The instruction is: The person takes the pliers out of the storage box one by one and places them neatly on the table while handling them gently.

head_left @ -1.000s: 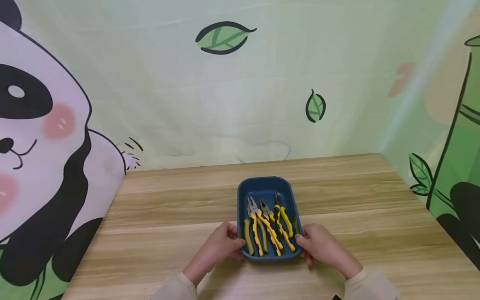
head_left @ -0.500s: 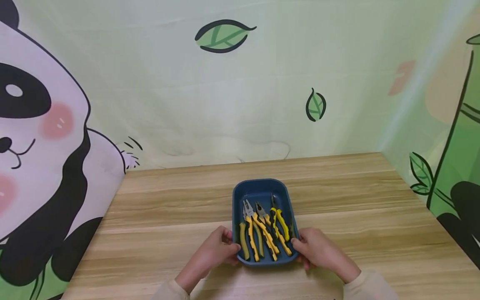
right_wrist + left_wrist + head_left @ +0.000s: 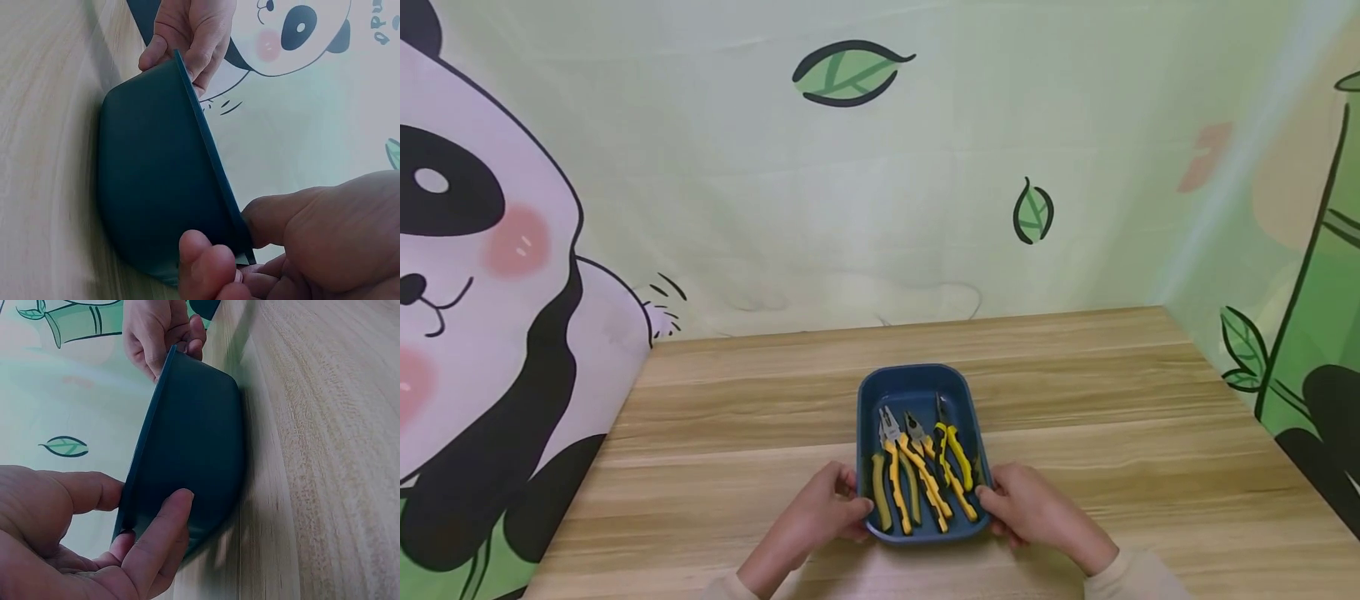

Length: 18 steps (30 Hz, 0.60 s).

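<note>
My left hand (image 3: 827, 504) and right hand (image 3: 1030, 504) grip a dark blue rectangular tray (image 3: 913, 377) at its two near corners. Each thumb presses on the rim, and the other fingers lie against the outer wall, as both wrist views show. Several pliers lie in the tray with their handles towards me. One has yellow handles (image 3: 894, 479) and silver jaws. To its left shows an olive handle (image 3: 880, 492). A slim-nosed pair with black and yellow handles (image 3: 958, 454) lies to the right. The tray's underside is close over the wooden table.
The wood-grain table (image 3: 737, 417) extends around the tray on all sides. Behind it hangs a pale green cloth backdrop (image 3: 925, 208) with printed leaves, a large panda (image 3: 550, 358) at the left and bamboo at the right.
Both hands have moved the tray a little towards me and to the left, with the pliers inside it. Their grip on the corners stays the same.
</note>
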{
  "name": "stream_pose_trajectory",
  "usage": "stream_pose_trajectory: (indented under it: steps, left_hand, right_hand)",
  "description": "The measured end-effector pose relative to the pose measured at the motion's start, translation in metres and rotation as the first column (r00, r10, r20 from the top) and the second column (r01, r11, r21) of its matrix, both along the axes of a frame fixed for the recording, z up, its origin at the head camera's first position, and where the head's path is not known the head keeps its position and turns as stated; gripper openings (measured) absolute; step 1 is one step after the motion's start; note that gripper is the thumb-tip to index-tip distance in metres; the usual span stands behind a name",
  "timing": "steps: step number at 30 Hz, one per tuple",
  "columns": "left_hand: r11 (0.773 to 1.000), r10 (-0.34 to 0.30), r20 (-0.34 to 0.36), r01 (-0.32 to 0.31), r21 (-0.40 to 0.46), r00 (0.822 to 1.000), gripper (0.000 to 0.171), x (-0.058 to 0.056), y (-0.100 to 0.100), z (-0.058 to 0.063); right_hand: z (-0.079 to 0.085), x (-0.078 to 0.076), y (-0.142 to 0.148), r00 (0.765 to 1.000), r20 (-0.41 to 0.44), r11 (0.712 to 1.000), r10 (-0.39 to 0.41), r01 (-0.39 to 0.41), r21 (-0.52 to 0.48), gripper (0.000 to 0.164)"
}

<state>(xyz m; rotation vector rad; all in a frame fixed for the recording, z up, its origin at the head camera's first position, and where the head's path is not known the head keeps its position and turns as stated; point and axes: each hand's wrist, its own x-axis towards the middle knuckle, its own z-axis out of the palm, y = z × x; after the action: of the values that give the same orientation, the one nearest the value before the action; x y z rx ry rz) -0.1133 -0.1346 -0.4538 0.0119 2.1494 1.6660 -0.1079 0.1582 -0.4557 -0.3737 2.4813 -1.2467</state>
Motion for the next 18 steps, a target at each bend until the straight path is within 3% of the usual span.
stream_pose_trajectory:
  steps: [18]
  left_hand:
    - [1.000, 0.004, 0.029, -0.004, -0.009, 1.000, 0.027, 0.0097, -0.0103, 0.0018]
  right_hand:
    - [-0.0003, 0.0049, -0.0070, 0.999, 0.003, 0.999, 0.042, -0.042, -0.019, 0.022]
